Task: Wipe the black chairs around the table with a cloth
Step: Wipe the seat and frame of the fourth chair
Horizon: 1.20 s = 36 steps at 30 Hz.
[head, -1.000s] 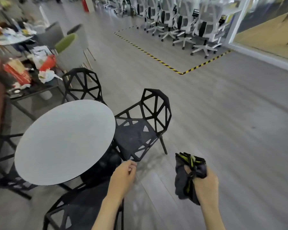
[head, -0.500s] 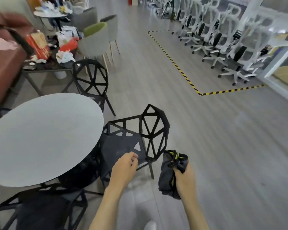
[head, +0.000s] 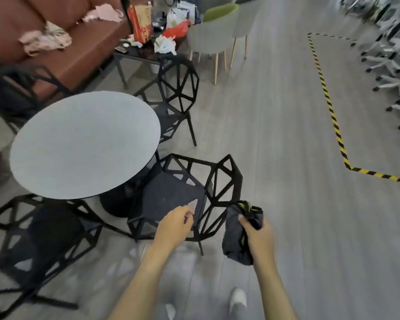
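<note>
A round grey table (head: 83, 144) stands with black lattice chairs around it. The nearest black chair (head: 171, 195) is right in front of me, its back toward my right side. Another black chair (head: 178, 93) stands beyond the table, a third black chair (head: 39, 239) at lower left. My right hand (head: 256, 236) grips a bunched dark grey cloth (head: 236, 236) with yellow-green trim, beside the nearest chair's backrest. My left hand (head: 176, 225) hovers over that chair's front edge with fingers loosely curled, holding nothing.
A brown sofa (head: 56, 42) with crumpled cloths lies at upper left. A cluttered dark side table (head: 143, 51) and grey-green armchairs (head: 215, 31) stand behind. Yellow-black floor tape (head: 333, 116) marks off white office chairs (head: 393, 56) at right. My shoe (head: 238, 299) shows below.
I have stepped closer and turned left; the nearest chair now sits directly under my hands. Both hands kept their pose, the right still gripping the cloth.
</note>
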{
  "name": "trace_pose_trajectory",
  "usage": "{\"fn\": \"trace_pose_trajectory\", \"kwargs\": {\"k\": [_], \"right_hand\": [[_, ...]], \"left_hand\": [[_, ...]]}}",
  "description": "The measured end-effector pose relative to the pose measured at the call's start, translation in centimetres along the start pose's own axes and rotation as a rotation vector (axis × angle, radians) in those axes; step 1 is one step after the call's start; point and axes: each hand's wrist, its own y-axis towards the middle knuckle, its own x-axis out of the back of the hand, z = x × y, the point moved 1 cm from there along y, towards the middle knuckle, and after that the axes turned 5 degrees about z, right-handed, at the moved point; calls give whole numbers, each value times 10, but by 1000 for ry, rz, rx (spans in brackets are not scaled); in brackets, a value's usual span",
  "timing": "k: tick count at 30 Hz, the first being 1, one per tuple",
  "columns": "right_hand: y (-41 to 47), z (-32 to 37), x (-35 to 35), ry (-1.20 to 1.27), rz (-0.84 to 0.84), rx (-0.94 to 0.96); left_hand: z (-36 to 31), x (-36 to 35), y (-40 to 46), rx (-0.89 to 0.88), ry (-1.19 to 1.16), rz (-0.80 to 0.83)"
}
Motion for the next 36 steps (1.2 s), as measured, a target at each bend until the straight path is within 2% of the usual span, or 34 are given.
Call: {"fn": "trace_pose_trajectory", "kwargs": {"k": [7,11,15,18,22,25,27,31,34,36], "right_hand": [[75,12,15,-206,350,-17],[109,11,-18,-518,567,104],[133,-2,-72,-1057,816,402],[136,-20,-109,-1424,917,701],[139,-46,-139,-1739,1074,1061],[136,-70,-144,-1906,1304,1150],[139,-83,-137,-1961,1462,1172],[164,-67,-124,-1853,1754,1147],[195,-25,-111,-1703,1858,1130],[223,5,-98,-1739,1920,1250]], "left_hand": [[-21,-38,-19,322,-182,-179],[-10,-57,-37,498,-319,-294],[11,-85,-45,626,-522,-380],[32,-113,-45,707,-620,-396],[44,-141,-43,797,-695,-410],[41,-156,-41,874,-730,-418],[37,-168,-37,928,-738,-430],[15,-183,-19,1054,-822,-507],[-10,-189,5,1131,-876,-575],[-28,-193,25,1192,-923,-648]]}}
